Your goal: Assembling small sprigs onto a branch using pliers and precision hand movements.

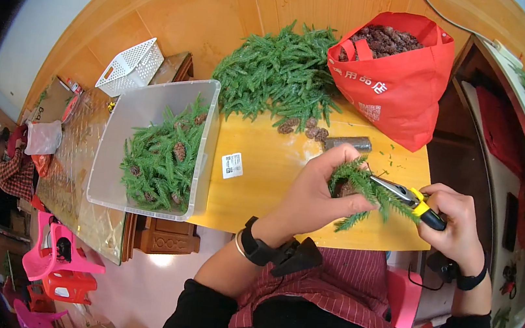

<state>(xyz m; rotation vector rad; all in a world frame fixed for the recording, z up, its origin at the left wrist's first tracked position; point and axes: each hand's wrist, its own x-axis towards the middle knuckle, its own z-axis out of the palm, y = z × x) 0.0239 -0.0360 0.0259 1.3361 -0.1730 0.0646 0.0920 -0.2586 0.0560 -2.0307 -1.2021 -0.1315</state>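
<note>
My left hand (311, 193) is closed on an artificial pine sprig (386, 197), pinching it between thumb and fingers. A brown pine cone (346, 188) shows among the needles inside that grip. In my right hand (458, 221) are pliers (428, 213) with yellow and black handles, their metal jaws reaching into the sprig close to my left thumb. Whether the jaws bite on anything is hidden by the needles. Just beyond my left hand lie a dark cylinder (351, 142) and a few loose pine cones (311, 129) on the yellow table (245, 195).
A clear plastic bin (205, 157) at left holds sprigs with cones. Loose green sprigs (281, 68) are heaped at the back, beside a red bag (410, 84) of pine cones. A white basket (131, 68) stands behind the bin. Far left, another person (14, 169) sits near a glass-topped table (79, 161).
</note>
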